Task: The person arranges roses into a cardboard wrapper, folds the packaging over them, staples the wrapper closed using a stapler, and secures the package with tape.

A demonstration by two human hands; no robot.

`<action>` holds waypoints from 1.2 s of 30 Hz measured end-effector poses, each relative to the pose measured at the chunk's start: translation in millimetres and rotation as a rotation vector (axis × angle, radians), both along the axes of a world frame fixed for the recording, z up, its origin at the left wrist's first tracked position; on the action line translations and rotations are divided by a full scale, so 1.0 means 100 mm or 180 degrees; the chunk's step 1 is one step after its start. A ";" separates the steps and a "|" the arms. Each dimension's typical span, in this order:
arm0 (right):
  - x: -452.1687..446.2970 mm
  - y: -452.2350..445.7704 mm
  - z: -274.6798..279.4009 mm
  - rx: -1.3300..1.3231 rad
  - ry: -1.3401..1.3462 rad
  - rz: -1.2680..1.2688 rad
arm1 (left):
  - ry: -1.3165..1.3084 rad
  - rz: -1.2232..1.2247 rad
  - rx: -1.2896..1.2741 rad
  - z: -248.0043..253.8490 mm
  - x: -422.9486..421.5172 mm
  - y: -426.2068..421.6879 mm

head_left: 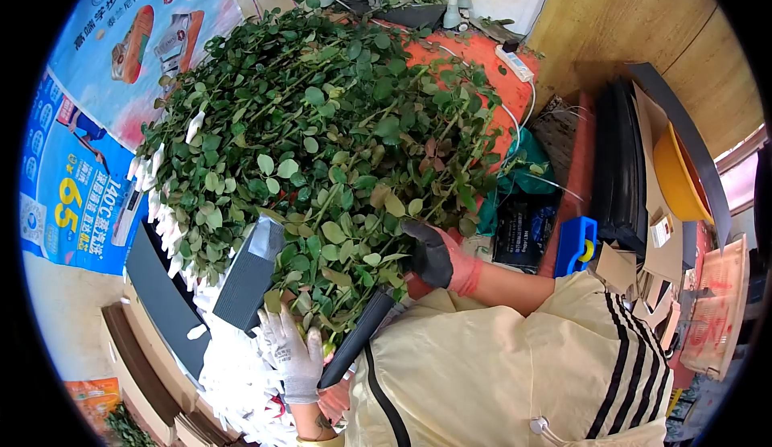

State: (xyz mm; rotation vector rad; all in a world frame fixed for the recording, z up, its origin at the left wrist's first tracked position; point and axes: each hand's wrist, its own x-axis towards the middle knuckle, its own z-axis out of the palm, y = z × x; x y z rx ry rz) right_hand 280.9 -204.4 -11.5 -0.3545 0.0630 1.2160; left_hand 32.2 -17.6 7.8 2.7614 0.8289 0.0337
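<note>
A large heap of leafy green stems (322, 109) covers the red table. My left hand (293, 352), in a pale grey glove, lies at the lower edge of the foliage with its fingers apart, between a dark ridged block (248, 274) and a black padded bar (355, 338). A few pale green and pink buds show beside its thumb. My right hand (441, 260), in a red glove with dark coating, is curled round stems at the right side of the lower bunch; its fingertips are partly hidden by leaves.
White-wrapped flower heads (233, 358) hang along the left edge. A white power strip (515, 62) and cable lie on the red tabletop (474, 49). To the right are a blue tape dispenser (574, 246), black stacked sheets (623, 165), a yellow basin (679, 173) and cardboard.
</note>
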 end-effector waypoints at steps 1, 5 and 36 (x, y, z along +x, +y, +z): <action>0.00 0.04 -0.01 -0.0228 -0.0244 -0.0137 | -0.0008 0.0000 0.0017 0.01 0.01 0.00; 0.01 0.11 0.09 -0.0230 -0.0308 -0.0208 | 0.0036 0.0020 0.0043 0.01 0.00 -0.02; -0.24 0.40 1.07 -0.0094 -0.7314 0.1862 | -0.0712 -0.0186 -0.0421 0.21 -0.21 0.32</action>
